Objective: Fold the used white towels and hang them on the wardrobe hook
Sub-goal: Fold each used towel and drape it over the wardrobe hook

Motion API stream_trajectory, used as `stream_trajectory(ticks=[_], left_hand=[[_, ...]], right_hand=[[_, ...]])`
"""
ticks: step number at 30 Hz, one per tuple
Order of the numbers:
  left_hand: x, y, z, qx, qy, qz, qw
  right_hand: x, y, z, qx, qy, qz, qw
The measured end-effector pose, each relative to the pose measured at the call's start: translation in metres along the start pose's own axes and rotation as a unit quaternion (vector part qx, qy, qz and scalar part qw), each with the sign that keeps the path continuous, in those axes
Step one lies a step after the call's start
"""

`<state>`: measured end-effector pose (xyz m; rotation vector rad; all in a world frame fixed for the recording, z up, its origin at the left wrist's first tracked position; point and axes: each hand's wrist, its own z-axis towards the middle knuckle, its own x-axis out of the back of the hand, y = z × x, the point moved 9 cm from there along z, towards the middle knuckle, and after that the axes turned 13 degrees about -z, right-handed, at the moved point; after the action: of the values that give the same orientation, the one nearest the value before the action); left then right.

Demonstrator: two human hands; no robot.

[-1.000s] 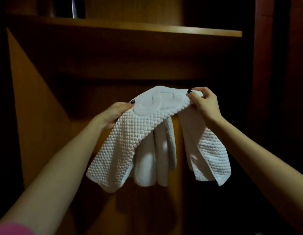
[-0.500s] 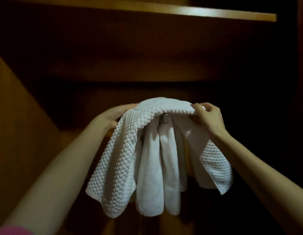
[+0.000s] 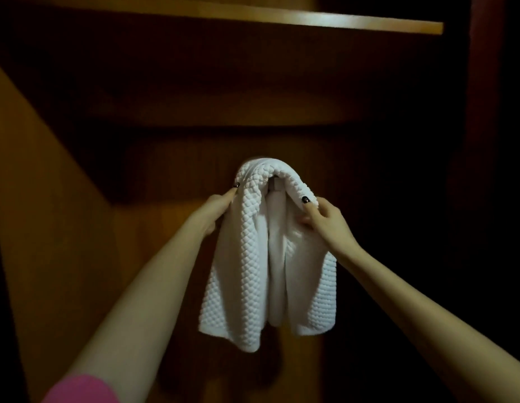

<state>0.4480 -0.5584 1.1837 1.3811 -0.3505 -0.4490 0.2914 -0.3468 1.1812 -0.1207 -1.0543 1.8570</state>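
A white waffle-textured towel [image 3: 241, 257] is draped over the metal wardrobe hook [image 3: 274, 184], its two halves hanging down left and right. Under it a smoother white towel [image 3: 275, 271] hangs from the same hook. My left hand [image 3: 216, 209] grips the left fold of the waffle towel just below the top. My right hand [image 3: 322, 218] pinches the right fold between thumb and fingers. Most of the hook is covered by cloth.
The hook sits on the wooden back panel [image 3: 171, 228] of a dark wardrobe. A wooden shelf [image 3: 340, 23] runs across above. A slanted wooden side wall [image 3: 35, 184] stands at the left; the right side is in deep shadow.
Both hands moved down and closer together, bringing the waffle towel over the hook so its sides now hang steeply. The hands slid from the top edge to the side folds.
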Motion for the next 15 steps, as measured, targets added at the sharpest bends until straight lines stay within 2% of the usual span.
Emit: stream_trajectory(ticks=[3, 7, 9, 11, 13, 15], left_hand=[[-0.011, 0.002, -0.025, -0.078, -0.006, 0.048, 0.996], [-0.02, -0.003, -0.065, -0.205, 0.04, -0.011, 0.978], [-0.027, -0.022, -0.091, -0.237, 0.031, -0.043, 0.97], [-0.035, -0.048, -0.108, -0.228, 0.026, -0.013, 0.973], [-0.037, -0.069, -0.112, -0.212, 0.068, 0.074, 0.972], [-0.03, -0.085, -0.113, -0.184, 0.137, 0.119, 0.966]], right_hand=[[0.01, 0.006, -0.008, 0.009, 0.006, -0.011, 1.0], [0.036, 0.023, -0.02, 0.009, 0.095, -0.159, 0.983], [0.031, 0.049, -0.024, -0.047, 0.06, -0.155, 0.985], [0.012, 0.074, -0.03, -0.077, -0.015, -0.098, 0.992], [-0.01, 0.09, -0.04, -0.061, -0.083, -0.061, 0.993], [-0.022, 0.105, -0.048, -0.058, -0.101, -0.038, 0.993]])
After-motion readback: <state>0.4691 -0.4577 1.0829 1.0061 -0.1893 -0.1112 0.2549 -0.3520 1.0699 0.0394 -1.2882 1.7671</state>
